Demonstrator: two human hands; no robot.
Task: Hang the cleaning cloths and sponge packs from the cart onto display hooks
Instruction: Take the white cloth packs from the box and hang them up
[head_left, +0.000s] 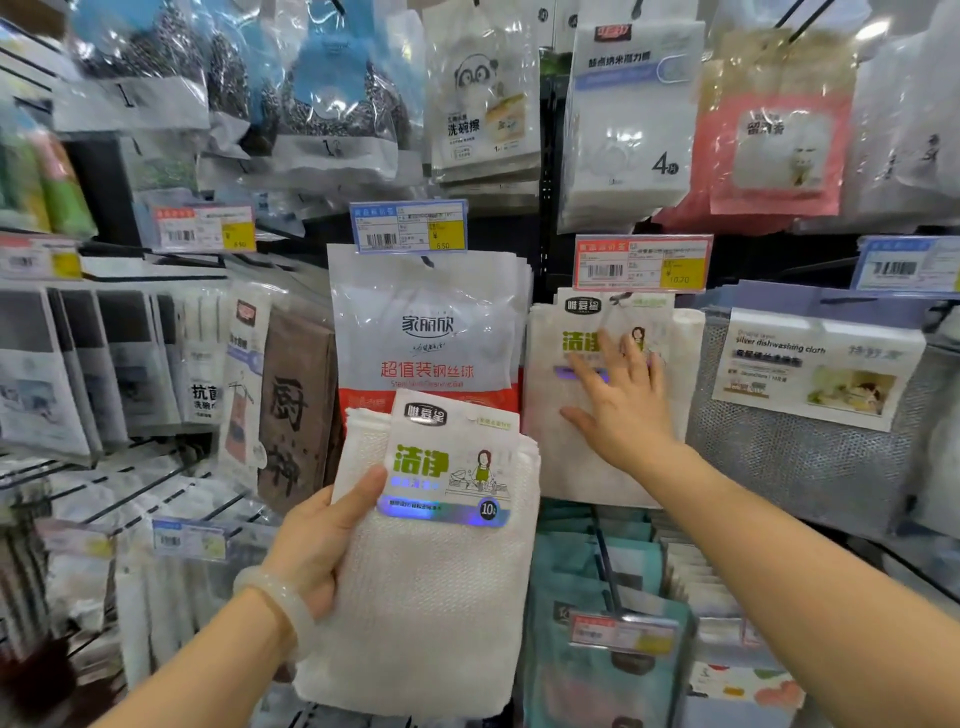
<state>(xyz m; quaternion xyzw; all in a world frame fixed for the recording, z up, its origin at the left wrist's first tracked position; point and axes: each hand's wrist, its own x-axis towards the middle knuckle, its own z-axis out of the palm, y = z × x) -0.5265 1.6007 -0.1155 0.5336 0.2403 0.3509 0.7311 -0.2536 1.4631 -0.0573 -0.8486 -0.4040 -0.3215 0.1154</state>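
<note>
Low and centre in the frame, the left hand grips a white cloth pack by its left edge, thumb across the front and fingers curled behind. It looks light, soft and floppy, with a slick printed header card, so the stiffer top near the hang hole seems the best place to hold it. Right of centre, the right hand lies spread flat against matching hung packs beneath a red price tag.
</note>
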